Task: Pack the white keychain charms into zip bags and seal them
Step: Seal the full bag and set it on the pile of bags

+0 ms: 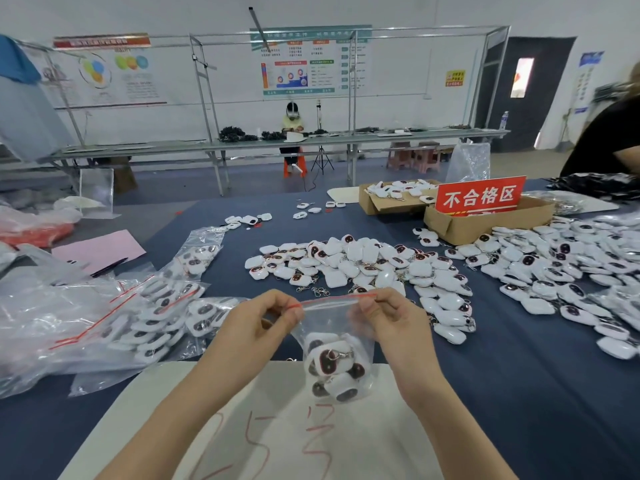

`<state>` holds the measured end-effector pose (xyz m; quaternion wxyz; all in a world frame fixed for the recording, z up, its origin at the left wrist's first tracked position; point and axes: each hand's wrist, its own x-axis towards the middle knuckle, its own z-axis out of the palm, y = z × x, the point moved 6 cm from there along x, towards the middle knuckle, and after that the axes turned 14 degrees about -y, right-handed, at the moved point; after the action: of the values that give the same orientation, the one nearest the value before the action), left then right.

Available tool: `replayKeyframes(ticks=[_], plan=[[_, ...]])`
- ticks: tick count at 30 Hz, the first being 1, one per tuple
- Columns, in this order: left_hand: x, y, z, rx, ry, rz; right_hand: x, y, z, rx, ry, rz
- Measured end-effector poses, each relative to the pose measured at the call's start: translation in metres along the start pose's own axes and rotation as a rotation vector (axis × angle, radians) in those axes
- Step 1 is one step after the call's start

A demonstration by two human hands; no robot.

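over blue table (502,375), both hands pinch zip bag (337,327)

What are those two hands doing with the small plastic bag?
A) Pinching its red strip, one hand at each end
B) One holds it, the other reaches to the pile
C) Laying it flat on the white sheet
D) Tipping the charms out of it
A: the left hand and right hand each pinch an end of the red strip on the zip bag, which hangs with charms inside.
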<state>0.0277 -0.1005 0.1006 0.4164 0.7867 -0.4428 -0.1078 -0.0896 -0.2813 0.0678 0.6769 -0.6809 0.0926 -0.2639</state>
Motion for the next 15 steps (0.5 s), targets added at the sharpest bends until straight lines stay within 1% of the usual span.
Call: replayKeyframes(ticks=[3, 7, 11, 13, 15], plan=[[0.005, 0.009, 0.002, 0.056, -0.057, 0.023, -0.001, -0.001, 0.007, 0.037, -0.028, -0.011], [0.019, 0.040, 0.019, 0.195, -0.170, 0.125, -0.003, -0.006, 0.013, 0.011, -0.069, -0.057], [0.030, 0.057, 0.027, 0.235, -0.239, 0.120, -0.002, -0.007, 0.007, -0.003, -0.063, -0.029], [0.032, 0.060, 0.029, 0.323, -0.265, 0.101, -0.002, -0.005, 0.005, 0.020, -0.058, -0.009], [0.033, 0.064, 0.030, 0.441, -0.253, 0.072, -0.003, -0.002, 0.005, 0.018, -0.029, -0.005]])
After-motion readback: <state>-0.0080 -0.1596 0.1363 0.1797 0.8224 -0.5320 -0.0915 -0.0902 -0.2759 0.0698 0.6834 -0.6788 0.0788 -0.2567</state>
